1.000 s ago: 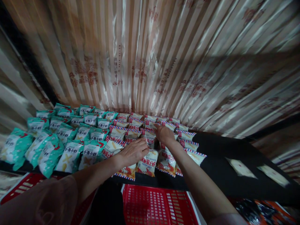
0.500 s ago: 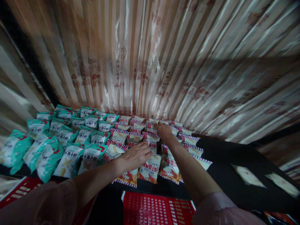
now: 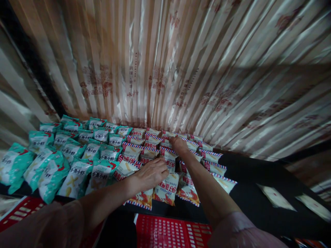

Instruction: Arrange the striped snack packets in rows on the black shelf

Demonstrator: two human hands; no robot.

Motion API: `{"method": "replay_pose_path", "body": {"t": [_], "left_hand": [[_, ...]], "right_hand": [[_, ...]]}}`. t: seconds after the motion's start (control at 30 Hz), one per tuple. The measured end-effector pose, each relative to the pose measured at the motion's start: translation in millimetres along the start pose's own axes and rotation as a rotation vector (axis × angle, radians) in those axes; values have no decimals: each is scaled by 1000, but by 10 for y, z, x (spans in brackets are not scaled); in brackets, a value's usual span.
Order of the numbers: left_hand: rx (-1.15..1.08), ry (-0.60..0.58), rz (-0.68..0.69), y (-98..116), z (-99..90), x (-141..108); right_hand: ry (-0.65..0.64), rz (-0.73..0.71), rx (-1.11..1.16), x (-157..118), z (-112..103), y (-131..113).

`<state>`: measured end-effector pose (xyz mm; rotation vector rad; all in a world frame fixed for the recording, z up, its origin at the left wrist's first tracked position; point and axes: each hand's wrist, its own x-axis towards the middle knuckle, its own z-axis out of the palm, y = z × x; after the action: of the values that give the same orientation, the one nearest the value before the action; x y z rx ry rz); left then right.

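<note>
Rows of white snack bags with red lettering and striped red-and-blue edges stand in front of me on a black shelf. My left hand lies over the front rows, its fingers bent together on the top of a front bag. Farther back, my right hand is closed at the top of a white snack bag near the rear row. Its fingertips are partly hidden. Left of these stand several teal-and-white snack bags, untouched by either hand.
Two flat pale packets lie on the shelf's right part. Red perforated baskets sit below the front edge. Behind the bags rises a wall of striped, printed plastic sheeting. A dark post stands at the left.
The view has shifted slightly. My right hand has drawn in a little at the rear bag, its fingers more curled; my left hand stays nearly in place on the front bags.
</note>
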<state>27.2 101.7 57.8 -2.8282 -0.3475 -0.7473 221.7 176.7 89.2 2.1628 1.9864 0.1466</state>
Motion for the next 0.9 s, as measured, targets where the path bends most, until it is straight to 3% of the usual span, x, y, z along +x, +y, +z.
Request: {"method": "replay_pose_path", "body": {"t": [0.4, 0.57, 0.9], "left_hand": [[6, -27, 1, -1, -7, -7], [0, -25, -7, 4, 34, -11], [4, -31, -11, 2, 32, -5]], "right_hand": [[40, -12, 127, 14, 25, -37], [32, 95, 245, 87, 6, -37], [25, 169, 328, 237, 134, -65]]}}
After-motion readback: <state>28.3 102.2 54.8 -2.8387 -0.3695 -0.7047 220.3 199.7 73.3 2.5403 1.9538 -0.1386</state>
